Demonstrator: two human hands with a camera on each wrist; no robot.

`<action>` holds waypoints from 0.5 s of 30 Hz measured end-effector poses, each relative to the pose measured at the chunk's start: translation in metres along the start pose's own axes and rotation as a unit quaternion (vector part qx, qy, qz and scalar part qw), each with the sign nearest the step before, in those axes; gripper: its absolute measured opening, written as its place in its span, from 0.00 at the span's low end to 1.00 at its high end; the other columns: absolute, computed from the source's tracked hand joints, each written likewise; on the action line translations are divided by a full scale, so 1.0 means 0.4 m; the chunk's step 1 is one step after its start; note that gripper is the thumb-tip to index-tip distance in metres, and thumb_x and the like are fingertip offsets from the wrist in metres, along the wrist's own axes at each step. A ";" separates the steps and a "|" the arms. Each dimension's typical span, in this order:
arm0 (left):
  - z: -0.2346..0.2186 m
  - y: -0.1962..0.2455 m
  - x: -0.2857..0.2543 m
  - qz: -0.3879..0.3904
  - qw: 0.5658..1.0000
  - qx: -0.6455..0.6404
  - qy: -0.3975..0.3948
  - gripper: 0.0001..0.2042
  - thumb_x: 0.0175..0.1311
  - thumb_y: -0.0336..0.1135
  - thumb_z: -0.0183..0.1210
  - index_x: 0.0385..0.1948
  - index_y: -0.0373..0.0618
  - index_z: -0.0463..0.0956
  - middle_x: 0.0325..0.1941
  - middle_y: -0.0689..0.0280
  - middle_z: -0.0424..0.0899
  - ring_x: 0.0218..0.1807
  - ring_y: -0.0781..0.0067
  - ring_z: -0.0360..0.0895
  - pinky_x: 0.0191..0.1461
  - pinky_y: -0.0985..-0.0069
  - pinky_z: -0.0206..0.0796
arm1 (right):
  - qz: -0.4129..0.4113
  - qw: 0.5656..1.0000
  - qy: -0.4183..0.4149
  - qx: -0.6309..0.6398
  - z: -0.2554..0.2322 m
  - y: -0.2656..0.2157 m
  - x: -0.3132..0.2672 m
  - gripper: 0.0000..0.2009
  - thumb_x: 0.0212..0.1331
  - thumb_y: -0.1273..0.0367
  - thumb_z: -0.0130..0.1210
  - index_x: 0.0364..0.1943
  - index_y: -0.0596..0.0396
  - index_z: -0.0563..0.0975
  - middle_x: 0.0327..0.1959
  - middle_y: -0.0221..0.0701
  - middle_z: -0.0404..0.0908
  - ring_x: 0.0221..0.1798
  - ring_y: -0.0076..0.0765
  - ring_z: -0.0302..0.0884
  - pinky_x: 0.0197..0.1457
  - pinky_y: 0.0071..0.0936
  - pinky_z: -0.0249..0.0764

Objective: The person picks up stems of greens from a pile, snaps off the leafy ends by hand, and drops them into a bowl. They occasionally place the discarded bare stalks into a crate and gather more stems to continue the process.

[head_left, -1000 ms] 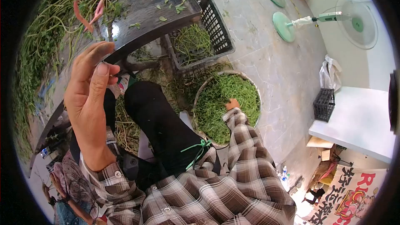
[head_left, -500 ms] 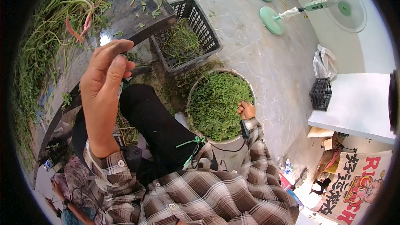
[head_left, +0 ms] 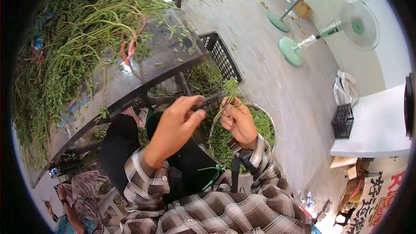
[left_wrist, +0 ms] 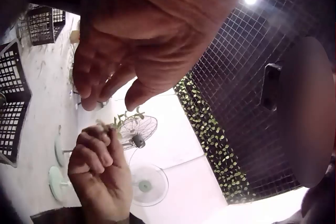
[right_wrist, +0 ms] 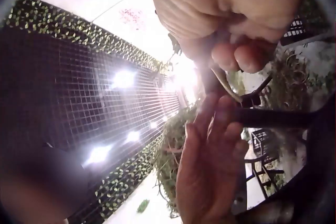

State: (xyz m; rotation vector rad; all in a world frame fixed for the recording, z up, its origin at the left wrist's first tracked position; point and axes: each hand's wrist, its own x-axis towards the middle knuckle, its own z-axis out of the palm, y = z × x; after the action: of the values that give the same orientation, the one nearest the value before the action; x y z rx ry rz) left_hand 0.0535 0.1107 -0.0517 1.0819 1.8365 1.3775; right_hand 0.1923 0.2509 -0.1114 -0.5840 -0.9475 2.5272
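Observation:
My right hand point(head_left: 238, 123) pinches a leafy green sprig point(head_left: 230, 87) between thumb and fingers, its leaves up and its stem hanging below. In the right wrist view the stem point(right_wrist: 227, 85) comes out beneath the fingertips. To the left, at about the same height, my left hand point(head_left: 175, 125) holds nothing, its fingers loosely bent and its thumb apart from them. The fingertips point toward the sprig. Below the right hand stands a round basin point(head_left: 274, 133) heaped with picked greens point(head_left: 262, 123), partly covered by hand and sleeve.
A dark table point(head_left: 149, 71) at the left bears a large heap of long-stemmed greens point(head_left: 82, 47). Beside its corner a black plastic crate point(head_left: 223, 54) holds stems point(head_left: 203, 78). Two green-based fans point(head_left: 291, 52) stand farther off; a white table point(head_left: 377, 125) is at the right. Another person point(head_left: 73, 210) sits lower left.
My right hand has risen out of the basin and moved left, now with a sprig in its fingers. My left hand has moved right and down toward it. The head view has shifted.

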 end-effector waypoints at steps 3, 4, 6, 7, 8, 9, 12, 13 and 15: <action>-0.003 -0.013 -0.007 0.003 1.000 0.004 -0.023 0.14 0.60 0.32 0.54 0.46 0.35 0.72 0.35 0.65 0.78 0.32 0.81 0.70 0.36 0.81 0.64 | -0.013 0.999 -0.036 -0.031 0.073 0.009 0.013 0.06 0.60 0.69 0.51 0.37 0.55 0.70 0.21 0.24 0.67 0.17 0.18 0.61 0.18 0.17 0.56; -0.008 -0.011 -0.008 0.003 0.999 0.015 -0.043 0.14 0.61 0.33 0.54 0.46 0.35 0.71 0.34 0.65 0.78 0.31 0.81 0.70 0.36 0.80 0.64 | -0.012 0.998 -0.043 -0.033 0.091 0.012 0.016 0.06 0.60 0.69 0.51 0.37 0.55 0.70 0.21 0.24 0.67 0.17 0.18 0.61 0.18 0.17 0.56; -0.012 -0.013 -0.013 -0.007 1.000 0.013 -0.023 0.11 0.60 0.33 0.53 0.39 0.34 0.74 0.27 0.64 0.79 0.27 0.79 0.72 0.32 0.78 0.65 | -0.005 0.994 -0.039 -0.104 0.116 0.018 0.019 0.07 0.60 0.69 0.51 0.37 0.56 0.69 0.20 0.24 0.67 0.16 0.18 0.61 0.17 0.17 0.56; -0.020 -0.007 -0.016 -0.015 0.998 0.061 -0.010 0.10 0.60 0.33 0.53 0.34 0.35 0.74 0.24 0.62 0.78 0.25 0.75 0.73 0.31 0.77 0.65 | -0.002 0.994 -0.036 -0.104 0.127 0.018 0.019 0.07 0.60 0.70 0.52 0.38 0.56 0.69 0.19 0.25 0.67 0.15 0.18 0.59 0.16 0.17 0.54; -0.026 -0.004 -0.018 -0.024 0.994 0.109 0.002 0.09 0.59 0.33 0.53 0.30 0.36 0.75 0.21 0.61 0.77 0.23 0.71 0.75 0.29 0.75 0.65 | -0.003 0.994 -0.039 -0.106 0.136 0.017 0.019 0.07 0.60 0.70 0.52 0.38 0.56 0.69 0.19 0.25 0.67 0.15 0.18 0.59 0.16 0.17 0.54; -0.026 -0.002 -0.021 -0.022 0.994 0.108 0.004 0.09 0.59 0.33 0.53 0.30 0.36 0.75 0.21 0.61 0.77 0.23 0.71 0.75 0.29 0.75 0.65 | -0.006 0.993 -0.015 -0.113 0.144 0.017 0.019 0.07 0.59 0.70 0.52 0.37 0.56 0.69 0.18 0.25 0.67 0.14 0.18 0.59 0.16 0.17 0.54; -0.009 -0.002 -0.027 0.048 0.989 0.134 0.036 0.08 0.57 0.32 0.53 0.23 0.37 0.73 0.19 0.57 0.75 0.23 0.60 0.76 0.28 0.71 0.64 | -0.026 0.993 0.018 -0.114 0.128 0.015 0.041 0.07 0.58 0.70 0.53 0.36 0.56 0.69 0.16 0.25 0.66 0.12 0.17 0.56 0.14 0.16 0.52; -0.001 -0.008 -0.027 0.065 0.987 0.140 0.042 0.07 0.56 0.32 0.53 0.23 0.38 0.73 0.20 0.57 0.75 0.24 0.58 0.75 0.28 0.69 0.64 | -0.045 0.993 0.033 -0.106 0.109 0.014 0.055 0.07 0.58 0.70 0.53 0.36 0.56 0.69 0.16 0.24 0.66 0.12 0.16 0.56 0.14 0.15 0.51; 0.006 -0.004 -0.027 0.074 0.987 0.138 0.047 0.07 0.55 0.32 0.53 0.23 0.39 0.73 0.21 0.56 0.76 0.26 0.53 0.75 0.28 0.66 0.64 | -0.066 0.990 0.061 -0.110 0.103 -0.001 0.059 0.07 0.57 0.71 0.55 0.34 0.55 0.69 0.15 0.24 0.65 0.11 0.15 0.55 0.13 0.15 0.50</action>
State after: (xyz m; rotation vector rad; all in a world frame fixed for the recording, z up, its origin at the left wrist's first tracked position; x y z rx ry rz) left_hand 0.0606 0.1021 -0.0540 1.3358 2.0986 1.3020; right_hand 0.1518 0.2409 -0.0885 -0.7063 -1.1867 2.2593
